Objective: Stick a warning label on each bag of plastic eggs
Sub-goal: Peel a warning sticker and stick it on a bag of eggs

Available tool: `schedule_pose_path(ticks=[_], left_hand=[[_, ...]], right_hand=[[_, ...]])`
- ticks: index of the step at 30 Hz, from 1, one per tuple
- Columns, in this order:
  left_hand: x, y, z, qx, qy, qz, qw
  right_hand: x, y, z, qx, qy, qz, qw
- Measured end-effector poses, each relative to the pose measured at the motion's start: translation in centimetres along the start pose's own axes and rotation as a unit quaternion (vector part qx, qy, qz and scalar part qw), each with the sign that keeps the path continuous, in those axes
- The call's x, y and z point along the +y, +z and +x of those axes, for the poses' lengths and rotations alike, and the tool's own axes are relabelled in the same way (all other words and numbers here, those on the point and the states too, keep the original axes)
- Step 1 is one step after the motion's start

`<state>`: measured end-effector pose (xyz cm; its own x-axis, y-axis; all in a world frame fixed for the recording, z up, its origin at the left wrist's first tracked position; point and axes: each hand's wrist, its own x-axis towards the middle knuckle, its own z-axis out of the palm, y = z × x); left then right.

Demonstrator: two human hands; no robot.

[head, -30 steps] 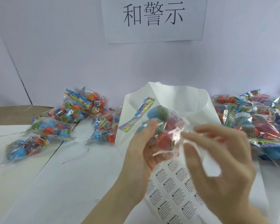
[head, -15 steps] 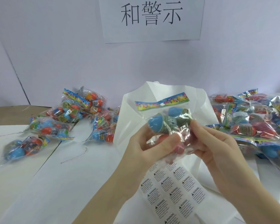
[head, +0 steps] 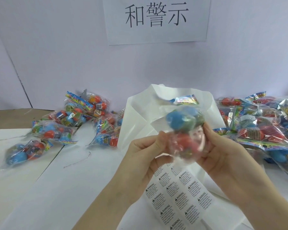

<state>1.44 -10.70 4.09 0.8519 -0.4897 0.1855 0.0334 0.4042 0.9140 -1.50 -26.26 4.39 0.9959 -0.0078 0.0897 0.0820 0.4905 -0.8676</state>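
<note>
At frame centre, the left hand (head: 145,156) and right hand (head: 223,155) both grip a clear bag (head: 184,130) holding blue and red plastic eggs, above a warning label sheet (head: 178,196). More filled bags (head: 65,123) lie left and right.

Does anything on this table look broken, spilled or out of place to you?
Nothing looks damaged or spilled. The bags of plastic eggs lie in loose heaps, one pile on the left and one on the right. Both hands, left and right, hold one bag above the warning label sheet. That bag is blurred.
</note>
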Motion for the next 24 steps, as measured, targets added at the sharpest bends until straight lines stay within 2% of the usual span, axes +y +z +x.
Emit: schedule_pose_path(ticks=[3,7,9,13,17,21,24], left_hand=[[-0.1,0.0,0.0,0.016,-0.002,0.006,1.000],[0.1,0.4,0.4,0.074,-0.015,-0.023,0.997],[0.1,0.5,0.4,0.069,-0.007,-0.011,0.998],[-0.4,0.1,0.3,0.061,-0.007,0.011,0.998],[-0.6,-0.4,0.4,0.041,-0.021,-0.066,0.997],[-0.7,-0.3,0.4,0.065,-0.013,-0.090,0.994],[-0.3,0.6,0.3,0.103,-0.014,-0.069,0.992]], right_hand=[[-0.1,0.3,-0.1,-0.003,-0.013,0.031,0.999],[-0.2,0.3,-0.1,0.074,-0.070,0.005,0.995],[-0.2,0.4,-0.1,0.088,-0.074,0.000,0.993],[-0.2,0.2,-0.1,0.079,-0.060,-0.010,0.995],[-0.1,0.1,-0.2,0.041,-0.038,0.023,0.998],[-0.3,0.3,-0.4,0.029,-0.031,0.070,0.997],[-0.3,0.3,-0.3,0.036,-0.025,0.065,0.997]])
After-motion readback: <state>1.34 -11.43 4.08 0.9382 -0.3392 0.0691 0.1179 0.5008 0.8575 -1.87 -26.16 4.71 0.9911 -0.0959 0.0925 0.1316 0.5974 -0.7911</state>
